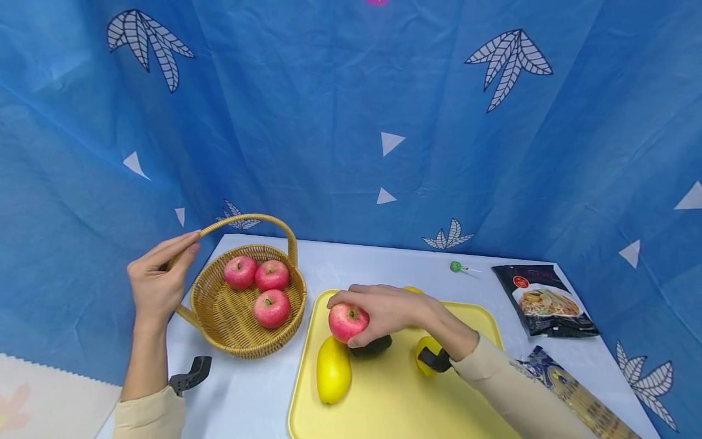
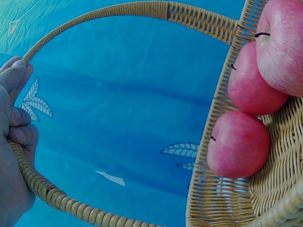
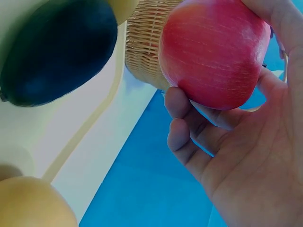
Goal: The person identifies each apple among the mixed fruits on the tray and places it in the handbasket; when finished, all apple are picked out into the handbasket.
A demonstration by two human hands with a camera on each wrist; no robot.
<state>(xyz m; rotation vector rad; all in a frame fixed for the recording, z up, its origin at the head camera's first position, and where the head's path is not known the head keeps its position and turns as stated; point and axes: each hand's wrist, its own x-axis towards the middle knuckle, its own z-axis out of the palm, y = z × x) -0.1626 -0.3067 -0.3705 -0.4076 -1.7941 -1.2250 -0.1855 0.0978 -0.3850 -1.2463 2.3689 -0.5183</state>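
Note:
My left hand (image 1: pixel 159 274) grips the arched handle (image 1: pixel 249 217) of a round wicker basket (image 1: pixel 249 349), which stands at the left of the table. Three pink-red apples (image 1: pixel 272 308) lie inside it. In the left wrist view, fingers curl round the handle and the apples (image 2: pixel 239 144) rest against the basket wall. Over the yellow tray (image 1: pixel 395 402), my right hand (image 1: pixel 386 310) holds another red apple (image 1: pixel 347 322) between thumb and fingers. Below that apple lie a yellow mango (image 1: pixel 333 372) and a dark green avocado-like fruit (image 3: pixel 59 52), partly hidden by the hand in the head view.
A yellow fruit (image 1: pixel 426 356) sits on the tray under the right wrist, with another (image 1: pixel 412 289) behind the hand. A green lollipop (image 1: pixel 456 266) lies at the back. On the right are a black food packet (image 1: pixel 548 302) and a clear noodle packet (image 1: pixel 576 396). Blue curtain (image 1: pixel 351 122) hangs behind.

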